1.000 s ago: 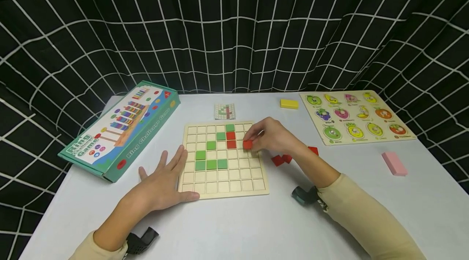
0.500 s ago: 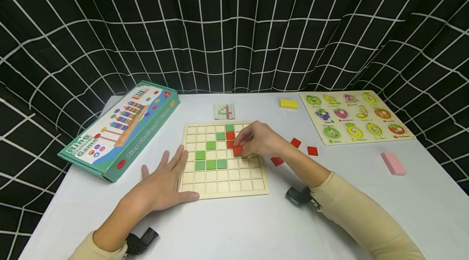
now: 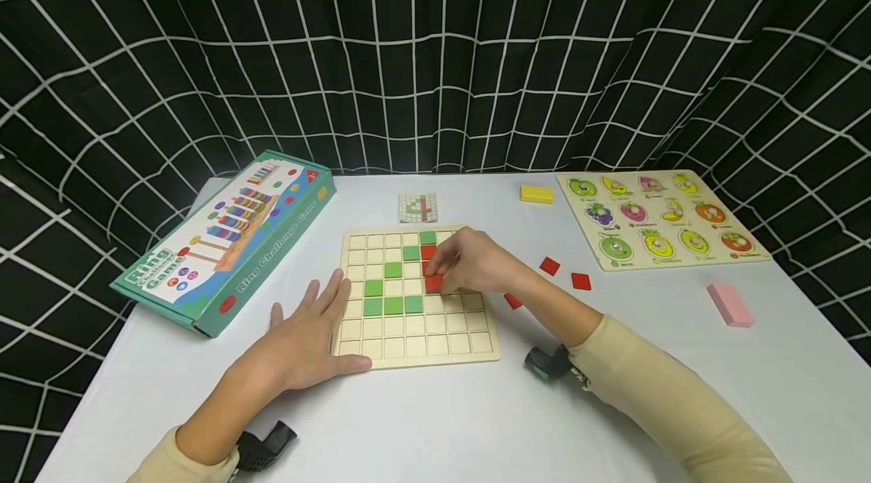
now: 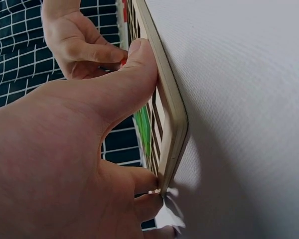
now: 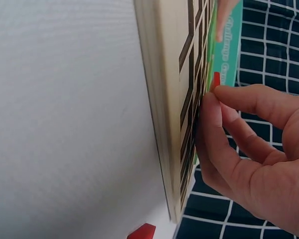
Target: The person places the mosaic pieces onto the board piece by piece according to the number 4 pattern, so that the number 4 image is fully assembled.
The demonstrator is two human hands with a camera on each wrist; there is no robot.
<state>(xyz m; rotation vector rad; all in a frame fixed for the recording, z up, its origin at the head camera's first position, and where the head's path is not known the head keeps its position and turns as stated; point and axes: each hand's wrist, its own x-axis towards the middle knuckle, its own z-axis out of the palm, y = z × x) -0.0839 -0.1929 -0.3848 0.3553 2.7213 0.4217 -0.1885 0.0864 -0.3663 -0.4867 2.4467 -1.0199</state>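
Note:
A wooden grid board (image 3: 415, 348) lies on the table, with several green tiles (image 3: 393, 306) in a stepped line and a row beneath. My left hand (image 3: 296, 351) rests along the board's left edge; its fingers are spread and its thumb (image 4: 139, 59) lies over the near edge. Between thumb and fingertips, my right hand (image 3: 476, 264) pinches a red square tile (image 3: 432, 284) low over the board, just under the red tiles (image 3: 427, 250) in one column. The same pinched tile stands tilted in the right wrist view. My fingers partly hide the neighbouring red tile.
Loose red tiles (image 3: 550, 265) lie right of the board. Behind it is a small pattern card (image 3: 417, 208). A green game box (image 3: 224, 241) stands left; a fruit puzzle board (image 3: 663, 218), yellow block (image 3: 537, 194) and pink block (image 3: 731, 304) are to the right.
My right hand has carried the red tile left across the board and lowered it toward the cell below the other red tiles. The left hand stays on the board's edge.

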